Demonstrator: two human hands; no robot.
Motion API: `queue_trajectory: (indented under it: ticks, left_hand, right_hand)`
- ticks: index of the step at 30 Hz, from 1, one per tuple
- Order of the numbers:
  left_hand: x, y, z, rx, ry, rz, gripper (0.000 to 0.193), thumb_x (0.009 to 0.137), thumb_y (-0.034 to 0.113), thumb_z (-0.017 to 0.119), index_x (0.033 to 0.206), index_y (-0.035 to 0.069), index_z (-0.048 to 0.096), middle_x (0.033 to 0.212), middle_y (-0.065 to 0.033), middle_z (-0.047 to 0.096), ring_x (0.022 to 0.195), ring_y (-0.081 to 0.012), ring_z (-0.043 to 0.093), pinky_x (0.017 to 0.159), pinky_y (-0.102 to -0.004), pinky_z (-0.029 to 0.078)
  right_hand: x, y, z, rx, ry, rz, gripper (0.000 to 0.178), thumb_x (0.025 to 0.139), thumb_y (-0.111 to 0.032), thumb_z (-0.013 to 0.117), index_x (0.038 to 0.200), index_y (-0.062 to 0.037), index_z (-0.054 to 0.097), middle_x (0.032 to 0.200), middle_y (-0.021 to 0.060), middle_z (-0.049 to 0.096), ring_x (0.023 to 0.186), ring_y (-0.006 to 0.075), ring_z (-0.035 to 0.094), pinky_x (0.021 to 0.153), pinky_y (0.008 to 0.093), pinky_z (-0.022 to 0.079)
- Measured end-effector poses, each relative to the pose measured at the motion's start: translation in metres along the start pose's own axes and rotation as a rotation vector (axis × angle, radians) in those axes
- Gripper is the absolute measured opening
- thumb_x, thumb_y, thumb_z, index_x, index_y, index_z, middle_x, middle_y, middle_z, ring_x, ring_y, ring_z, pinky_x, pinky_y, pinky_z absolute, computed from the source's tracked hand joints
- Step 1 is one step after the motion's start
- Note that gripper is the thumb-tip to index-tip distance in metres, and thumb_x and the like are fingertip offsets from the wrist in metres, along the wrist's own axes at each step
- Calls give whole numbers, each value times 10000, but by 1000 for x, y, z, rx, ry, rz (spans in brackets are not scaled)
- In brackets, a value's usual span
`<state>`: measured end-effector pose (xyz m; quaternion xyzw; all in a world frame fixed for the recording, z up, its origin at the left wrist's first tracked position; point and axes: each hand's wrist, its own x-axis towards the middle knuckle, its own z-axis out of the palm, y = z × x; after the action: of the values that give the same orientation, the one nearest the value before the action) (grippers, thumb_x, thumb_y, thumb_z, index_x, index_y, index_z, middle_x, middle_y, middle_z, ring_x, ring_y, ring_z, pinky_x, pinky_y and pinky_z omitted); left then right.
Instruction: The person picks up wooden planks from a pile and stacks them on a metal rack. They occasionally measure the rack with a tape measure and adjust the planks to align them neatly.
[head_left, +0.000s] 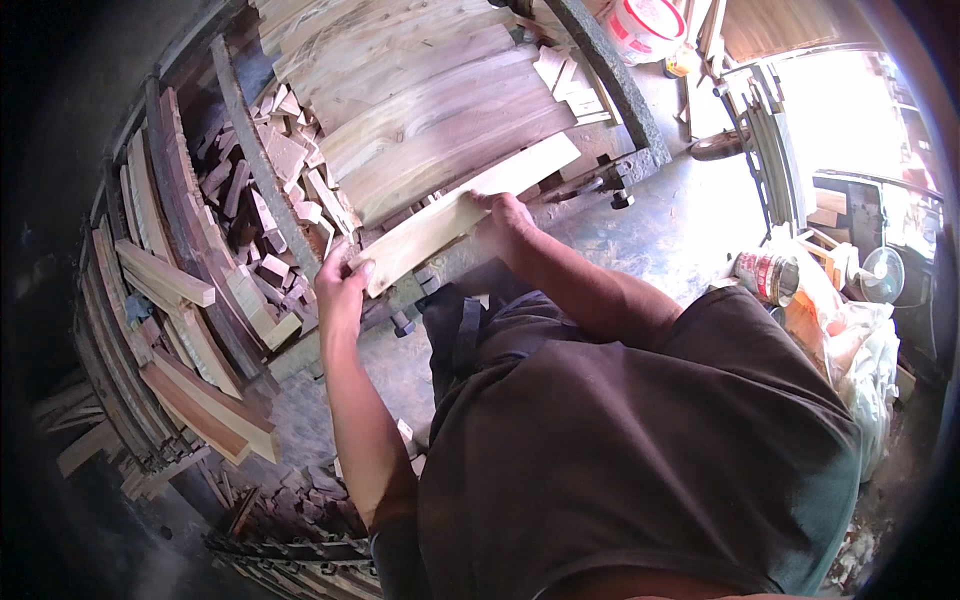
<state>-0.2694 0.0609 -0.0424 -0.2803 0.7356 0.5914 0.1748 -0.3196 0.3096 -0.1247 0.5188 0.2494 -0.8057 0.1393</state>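
Observation:
A pale wooden board point(425, 245) lies across the front of a metal frame, tilted up toward its right end. My left hand point(340, 275) grips its left end, with the thumb on top. Farther along the same board, my right hand point(503, 212) closes around its near edge, and some of those fingers are hidden beneath or behind the wood. Just beyond the board is a panel of wooden boards point(410, 110) set side by side. Along the frame's near edge, close below the board, sit metal bolts point(402, 323).
Wood offcuts point(285, 165) are heaped left of the panel. A metal bar point(250, 130) crosses there, and long wood strips point(180, 280) are stacked farther left. A red and white bucket point(645, 28) stands at the far right. A tin can point(768, 277) and plastic bags point(860, 360) are at my right.

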Motion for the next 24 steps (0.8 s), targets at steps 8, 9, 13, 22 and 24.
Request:
queue_trajectory:
  ticks: [8,9,13,22,24]
  left_hand:
    - [27,-16,10,-157,-83,51,674,820,-101,643,1438,-80,374,1229,-162,614,1004,-179,620,861,-274,495]
    - [28,-19,12,-167,-68,35,681,819,-99,651,1438,-88,367,1241,-166,608,1007,-182,621,871,-278,495]
    - [37,-22,15,-105,-28,17,713,809,-84,683,1441,-95,352,1274,-199,591,1046,-204,622,914,-303,493]
    - [35,-21,16,417,181,421,474,774,-87,673,1240,-13,629,1201,-193,667,1095,-270,657,978,-327,485]
    - [25,-14,21,584,277,826,421,740,-94,646,1141,30,685,1145,-165,685,1080,-318,651,958,-396,510]
  right_hand:
    - [62,-12,-23,-44,-110,-12,189,847,67,510,1021,140,511,970,205,602,755,320,635,738,418,589]
    - [62,-15,-24,81,-196,75,256,810,71,500,1058,135,488,963,209,596,774,334,632,752,428,584]
    - [79,-16,-23,-63,-90,31,362,782,6,506,1129,102,470,1077,252,587,901,384,632,863,502,544]
    - [26,-30,6,148,49,108,444,773,-81,632,1183,29,501,1176,226,610,1088,425,581,1012,560,430]
    - [28,-36,4,203,-75,104,362,807,-100,630,1123,3,486,1046,189,574,986,369,553,920,512,432]
